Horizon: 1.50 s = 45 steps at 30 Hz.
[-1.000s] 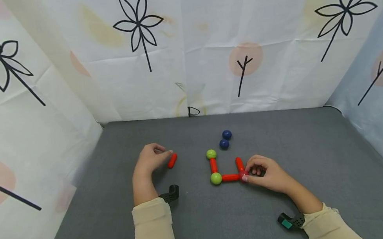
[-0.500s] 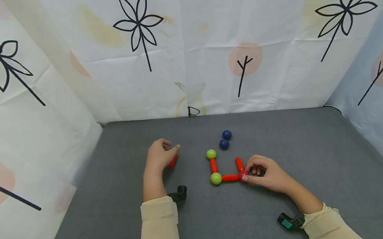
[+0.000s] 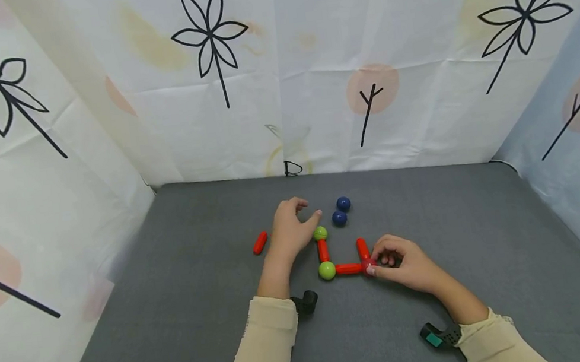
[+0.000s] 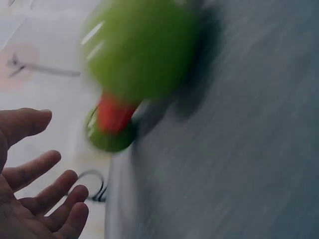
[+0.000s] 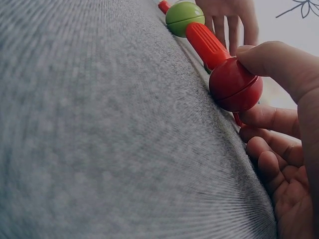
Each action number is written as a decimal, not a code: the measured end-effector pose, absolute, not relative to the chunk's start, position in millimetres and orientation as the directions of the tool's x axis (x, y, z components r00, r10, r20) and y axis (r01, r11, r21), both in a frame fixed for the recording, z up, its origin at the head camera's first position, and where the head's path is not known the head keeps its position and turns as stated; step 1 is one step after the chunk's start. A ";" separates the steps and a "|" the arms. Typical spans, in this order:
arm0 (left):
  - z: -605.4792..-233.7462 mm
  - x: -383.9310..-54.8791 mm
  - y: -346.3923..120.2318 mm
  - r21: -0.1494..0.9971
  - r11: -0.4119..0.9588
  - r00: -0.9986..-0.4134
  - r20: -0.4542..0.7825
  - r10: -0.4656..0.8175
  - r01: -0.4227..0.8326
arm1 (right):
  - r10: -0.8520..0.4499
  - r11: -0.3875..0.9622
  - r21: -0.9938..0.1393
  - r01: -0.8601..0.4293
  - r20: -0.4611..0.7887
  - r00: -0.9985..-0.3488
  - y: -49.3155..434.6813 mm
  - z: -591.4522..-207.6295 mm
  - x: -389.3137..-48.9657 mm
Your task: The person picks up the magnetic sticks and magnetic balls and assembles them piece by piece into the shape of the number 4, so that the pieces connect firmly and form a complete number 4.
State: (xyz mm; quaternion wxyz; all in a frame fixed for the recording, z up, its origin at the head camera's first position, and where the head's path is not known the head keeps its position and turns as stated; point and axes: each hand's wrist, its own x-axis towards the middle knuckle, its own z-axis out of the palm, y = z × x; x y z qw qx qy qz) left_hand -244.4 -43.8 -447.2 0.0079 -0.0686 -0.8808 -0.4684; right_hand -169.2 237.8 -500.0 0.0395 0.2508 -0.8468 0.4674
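Note:
A joined figure of red rods and balls lies on the grey table. Its dark red ball point(image 5: 236, 84) is pinched between thumb and forefinger of my right hand point(image 3: 405, 260). From that ball one red rod point(image 3: 363, 249) points away from me, and another red rod point(image 3: 349, 268) runs left to a green ball point(image 3: 327, 270). A third red rod point(image 3: 323, 250) links this to the far green ball point(image 3: 320, 233). My left hand point(image 3: 291, 228) is beside the far green ball, fingers loosely spread with nothing in them; the left wrist view shows a gap between them.
Two dark blue balls point(image 3: 342, 211) sit close together behind the figure. A loose red rod point(image 3: 260, 243) lies on the grey table point(image 3: 187, 312) left of my left hand. Patterned white cloth point(image 3: 306, 36) hangs behind and on both sides.
My left hand has moved right, from beside the loose red rod to beside the far green ball. The loose rod stays on the table. My right hand keeps its hold on the dark red ball.

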 end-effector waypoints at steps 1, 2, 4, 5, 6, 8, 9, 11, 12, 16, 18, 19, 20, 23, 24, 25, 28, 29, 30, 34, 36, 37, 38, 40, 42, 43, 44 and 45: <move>-449.1 -243.9 -38.4 0.821 0.554 -0.988 0.078 0.131 0.138 | -0.388 0.438 -0.772 -0.460 0.300 -0.872 237.7 -500.1 -169.1; -450.8 -243.3 -33.4 0.815 0.559 -0.986 0.075 0.152 0.148 | -0.388 0.438 -0.772 -0.460 0.300 -0.872 237.5 -500.1 -169.0; -453.2 -242.5 -25.5 0.804 0.569 -0.976 0.062 0.210 0.174 | -0.389 0.440 -0.771 -0.460 0.299 -0.872 237.3 -500.1 -168.9; -453.6 -242.0 -22.3 0.800 0.570 -0.969 0.051 0.243 0.185 | -0.389 0.440 -0.770 -0.461 0.299 -0.871 237.1 -499.9 -168.8; -453.6 -241.7 -19.6 0.798 0.570 -0.961 0.039 0.274 0.195 | -0.388 0.440 -0.770 -0.462 0.301 -0.871 236.9 -499.7 -168.8; -453.1 -241.8 -15.6 0.793 0.570 -0.941 0.009 0.337 0.212 | -0.386 0.441 -0.769 -0.463 0.303 -0.871 236.6 -499.1 -168.8; -452.7 -242.2 -14.2 0.787 0.577 -0.932 -0.010 0.363 0.217 | -0.385 0.441 -0.769 -0.463 0.305 -0.871 236.4 -498.8 -168.9; -452.2 -243.9 -11.8 0.763 0.604 -0.916 -0.038 0.398 0.231 | -0.384 0.437 -0.769 -0.466 0.309 -0.870 236.3 -498.5 -169.2; -452.2 -245.5 -10.8 0.749 0.618 -0.912 -0.045 0.407 0.238 | -0.383 0.436 -0.769 -0.467 0.311 -0.870 236.2 -498.4 -169.5; -450.5 -249.5 -7.4 0.697 0.674 -0.916 -0.060 0.396 0.246 | -0.392 0.433 -0.768 -0.471 0.310 -0.866 235.9 -499.3 -171.1; -450.0 -250.5 -5.4 0.672 0.698 -0.921 -0.060 0.385 0.248 | -0.394 0.433 -0.770 -0.469 0.306 -0.867 235.8 -499.7 -171.7; -449.4 -250.3 -4.2 0.659 0.709 -0.922 -0.061 0.383 0.251 | -0.396 0.432 -0.771 -0.468 0.305 -0.866 235.9 -499.9 -171.8; -449.1 -250.3 -2.9 0.642 0.722 -0.921 -0.061 0.384 0.258 | -0.398 0.432 -0.770 -0.469 0.305 -0.865 236.1 -500.1 -171.8; -448.5 -248.9 1.5 0.586 0.758 -0.915 -0.067 0.398 0.287 | -0.393 0.431 -0.773 -0.465 0.303 -0.868 236.6 -499.6 -171.2; -448.1 -248.1 2.8 0.569 0.768 -0.914 -0.068 0.399 0.293 | -0.392 0.433 -0.773 -0.464 0.303 -0.869 236.6 -499.3 -171.0; -448.2 -247.3 4.3 0.554 0.777 -0.914 -0.070 0.401 0.299 | -0.392 0.433 -0.773 -0.463 0.301 -0.869 236.7 -499.0 -170.7; -446.8 -244.6 7.4 0.512 0.800 -0.913 -0.072 0.402 0.312 | -0.393 0.428 -0.777 -0.463 0.301 -0.869 236.5 -498.7 -170.5; -446.5 -243.8 8.2 0.505 0.804 -0.914 -0.070 0.401 0.314 | -0.393 0.426 -0.778 -0.462 0.301 -0.869 236.5 -498.9 -170.5; -446.2 -243.2 8.8 0.499 0.807 -0.914 -0.068 0.400 0.316 | -0.393 0.425 -0.778 -0.462 0.301 -0.869 236.5 -499.0 -170.5; -444.6 -241.1 9.7 0.491 0.811 -0.919 -0.053 0.391 0.317 | -0.394 0.417 -0.784 -0.459 0.299 -0.869 237.2 -500.0 -171.1; -444.5 -240.4 9.7 0.495 0.811 -0.922 -0.046 0.385 0.313 | -0.394 0.414 -0.789 -0.454 0.294 -0.871 237.7 -500.7 -171.2; -444.7 -240.3 9.5 0.497 0.810 -0.924 -0.040 0.379 0.311 | -0.394 0.413 -0.791 -0.452 0.292 -0.871 237.9 -501.1 -171.3; -444.8 -240.1 9.4 0.499 0.810 -0.927 -0.034 0.374 0.309 | -0.394 0.412 -0.793 -0.449 0.289 -0.873 238.0 -501.2 -171.3; -445.0 -239.9 9.0 0.501 0.809 -0.931 -0.022 0.365 0.306 | -0.394 0.410 -0.796 -0.445 0.286 -0.874 238.1 -501.1 -171.2; -445.5 -240.1 8.8 0.497 0.811 -0.933 -0.011 0.360 0.307 | -0.393 0.409 -0.797 -0.444 0.286 -0.874 238.2 -500.7 -171.0; -445.8 -240.3 8.6 0.496 0.811 -0.933 -0.004 0.360 0.311 | -0.392 0.409 -0.797 -0.444 0.286 -0.874 238.3 -500.6 -171.0; -445.7 -240.3 8.6 0.494 0.811 -0.932 -0.003 0.362 0.314 | -0.392 0.409 -0.797 -0.445 0.287 -0.874 238.3 -500.5 -171.0; -445.7 -240.5 8.6 0.494 0.810 -0.931 -0.002 0.365 0.317 | -0.393 0.409 -0.796 -0.446 0.288 -0.873 238.4 -500.5 -171.0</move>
